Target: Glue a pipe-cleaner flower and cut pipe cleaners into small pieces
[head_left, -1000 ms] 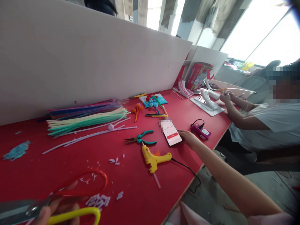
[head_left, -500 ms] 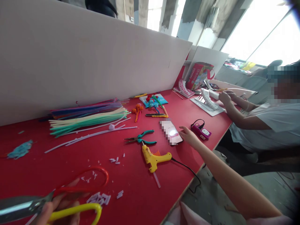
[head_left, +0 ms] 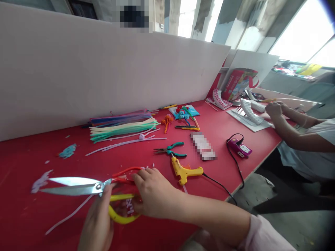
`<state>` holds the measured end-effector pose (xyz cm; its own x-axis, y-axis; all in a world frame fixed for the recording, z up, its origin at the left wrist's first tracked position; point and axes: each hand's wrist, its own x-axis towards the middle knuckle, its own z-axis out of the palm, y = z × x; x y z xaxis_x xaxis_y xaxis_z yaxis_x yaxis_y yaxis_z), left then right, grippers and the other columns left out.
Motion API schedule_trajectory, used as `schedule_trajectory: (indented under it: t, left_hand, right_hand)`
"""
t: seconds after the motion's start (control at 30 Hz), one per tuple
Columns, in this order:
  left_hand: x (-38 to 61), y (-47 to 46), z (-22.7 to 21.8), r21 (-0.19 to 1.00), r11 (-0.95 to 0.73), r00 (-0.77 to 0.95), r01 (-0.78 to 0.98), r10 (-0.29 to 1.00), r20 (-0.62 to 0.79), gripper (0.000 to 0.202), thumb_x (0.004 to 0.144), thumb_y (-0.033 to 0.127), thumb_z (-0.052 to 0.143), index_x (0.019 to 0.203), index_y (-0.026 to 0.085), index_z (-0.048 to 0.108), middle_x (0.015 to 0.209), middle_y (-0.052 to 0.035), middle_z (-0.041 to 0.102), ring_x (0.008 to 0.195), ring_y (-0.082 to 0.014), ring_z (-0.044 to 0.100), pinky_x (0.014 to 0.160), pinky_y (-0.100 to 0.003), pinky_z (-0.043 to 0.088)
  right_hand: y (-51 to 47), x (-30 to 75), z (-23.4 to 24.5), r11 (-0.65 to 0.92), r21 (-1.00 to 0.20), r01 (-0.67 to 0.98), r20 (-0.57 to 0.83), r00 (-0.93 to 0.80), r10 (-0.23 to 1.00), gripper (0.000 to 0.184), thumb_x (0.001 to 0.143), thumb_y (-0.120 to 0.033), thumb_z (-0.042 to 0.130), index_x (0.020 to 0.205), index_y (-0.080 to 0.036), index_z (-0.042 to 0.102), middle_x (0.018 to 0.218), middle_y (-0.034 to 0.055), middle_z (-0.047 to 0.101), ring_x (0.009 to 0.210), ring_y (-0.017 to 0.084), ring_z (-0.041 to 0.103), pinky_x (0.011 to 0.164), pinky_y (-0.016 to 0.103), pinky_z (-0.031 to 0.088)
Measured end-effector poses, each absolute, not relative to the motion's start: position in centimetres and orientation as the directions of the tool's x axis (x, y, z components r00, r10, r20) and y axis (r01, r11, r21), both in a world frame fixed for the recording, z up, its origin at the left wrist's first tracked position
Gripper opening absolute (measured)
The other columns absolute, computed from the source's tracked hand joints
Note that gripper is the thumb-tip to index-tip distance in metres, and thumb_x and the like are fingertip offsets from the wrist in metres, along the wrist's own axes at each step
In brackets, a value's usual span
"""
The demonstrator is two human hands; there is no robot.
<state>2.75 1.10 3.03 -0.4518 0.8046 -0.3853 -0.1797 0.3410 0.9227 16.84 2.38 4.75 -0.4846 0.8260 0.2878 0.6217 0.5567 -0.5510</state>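
Observation:
A pair of scissors [head_left: 97, 187] with one red and one yellow handle is held over the red table, its blades slightly apart and pointing left. My left hand [head_left: 96, 223] grips it near the pivot, thumb up. A thin pale lilac pipe cleaner [head_left: 68, 218] trails out leftward from beside that hand; whether the fingers pinch it is hidden. My right hand [head_left: 157, 191] is closed at the handles, fingers curled over the red loop and by the yellow one. Short cut pieces [head_left: 129, 205] lie beneath the handles. By the blade tips lies a pale lilac fuzzy clump [head_left: 42, 181].
Yellow glue gun [head_left: 184, 170], green-handled pliers [head_left: 169, 150] and a blurred phone [head_left: 203, 146] lie to the right. Bundled pipe cleaners [head_left: 123, 130] sit by the white partition [head_left: 117, 76]. A purple corded box [head_left: 240, 147] is near the edge. A co-worker's hands [head_left: 274, 109] work at far right.
My right hand has left the phone's side and come left onto the scissors' handles. The scissors have moved right and up into fuller view. The camera has turned left.

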Motion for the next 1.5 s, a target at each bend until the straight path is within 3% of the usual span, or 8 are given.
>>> schedule_trajectory:
  t: [0.23,0.43,0.6,0.77,1.0,1.27,1.37,1.5]
  left_hand:
    - [1.7,2.0,4.4,0.949,0.172,-0.16,0.265,0.978,-0.132,0.038,0.072,0.046,0.046,0.089,0.016,0.06,0.09,-0.0071,0.061,0.084,-0.0224,0.056,0.065,-0.028,0.046]
    - [-0.9,4.2,4.7,0.74,-0.139,0.019,0.658,0.985,0.169,0.014,0.07,0.033,0.053,0.072,0.019,0.052,0.093,-0.0028,0.052,0.074,-0.0138,0.053,0.069,-0.026,0.041]
    - [-2.3,4.5,2.6,0.716,-0.089,0.075,0.693,0.996,0.051,0.017,0.077,0.026,0.042,0.093,0.023,0.047,0.062,0.0048,0.048,0.054,-0.0106,0.047,0.057,-0.023,0.039]
    - [-1.4,4.0,1.8,0.658,-0.239,0.167,0.714,0.971,0.171,0.022,0.072,0.016,0.048,0.093,0.023,0.051,0.098,-0.0031,0.048,0.083,-0.0138,0.05,0.073,-0.026,0.04]
    - [2.3,3.7,0.5,0.473,-0.342,0.295,0.812,0.94,0.172,0.052,0.059,0.038,0.064,0.105,0.021,0.046,0.105,-0.0073,0.043,0.101,-0.0244,0.041,0.087,-0.04,0.033]
    - [0.4,4.8,0.6,0.379,-0.161,0.138,0.911,0.986,0.089,0.017,0.081,0.028,0.038,0.083,0.021,0.053,0.065,0.0006,0.051,0.065,-0.0143,0.051,0.064,-0.026,0.038]
    - [0.6,4.3,2.0,0.462,-0.25,0.259,0.851,0.965,0.046,0.035,0.075,0.016,0.046,0.109,0.024,0.045,0.088,-0.0007,0.054,0.081,-0.0138,0.053,0.071,-0.026,0.039]
    - [2.3,3.1,3.5,0.478,-0.448,0.496,0.756,0.868,0.029,0.017,0.074,0.016,0.048,0.087,0.022,0.056,0.095,-0.0031,0.05,0.091,-0.016,0.048,0.079,-0.028,0.037]
  right_hand:
    - [4.3,16.7,3.9,0.381,-0.706,0.597,0.196,-0.353,0.915,0.03,0.061,-0.022,0.054,0.09,-0.024,0.048,0.081,0.0001,0.056,0.067,0.015,0.05,0.057,0.025,0.039]
    - [7.2,20.5,2.9,0.219,-0.827,0.517,0.144,-0.181,0.973,0.024,0.059,-0.021,0.05,0.082,-0.019,0.048,0.068,-0.0025,0.049,0.058,0.012,0.041,0.051,0.023,0.031]
    - [8.1,21.4,1.5,0.138,-0.928,0.346,0.086,-0.161,0.983,0.014,0.063,-0.023,0.045,0.076,-0.019,0.043,0.063,-0.0053,0.042,0.054,0.009,0.038,0.048,0.021,0.031]
    - [7.5,21.5,0.5,0.069,-0.973,0.22,0.036,-0.152,0.988,0.013,0.063,-0.021,0.044,0.076,-0.019,0.042,0.06,-0.0065,0.039,0.052,0.008,0.037,0.047,0.02,0.03]
    - [7.5,21.8,0.5,0.047,-0.976,0.211,0.026,-0.103,0.994,0.016,0.06,-0.021,0.048,0.076,-0.019,0.046,0.062,-0.0056,0.041,0.055,0.009,0.038,0.049,0.02,0.03]
    - [7.1,21.7,1.1,0.057,-0.984,0.171,0.035,-0.128,0.991,0.017,0.058,-0.019,0.048,0.075,-0.019,0.046,0.063,-0.0052,0.045,0.054,0.009,0.039,0.048,0.02,0.03]
    - [7.2,21.6,1.0,0.042,-0.988,0.15,0.018,-0.156,0.988,0.015,0.059,-0.019,0.049,0.073,-0.019,0.044,0.061,-0.006,0.043,0.053,0.008,0.038,0.047,0.019,0.029]
    - [7.3,21.6,0.8,0.037,-0.986,0.163,0.013,-0.145,0.989,0.015,0.059,-0.019,0.05,0.073,-0.019,0.044,0.061,-0.006,0.043,0.054,0.009,0.039,0.047,0.019,0.029]
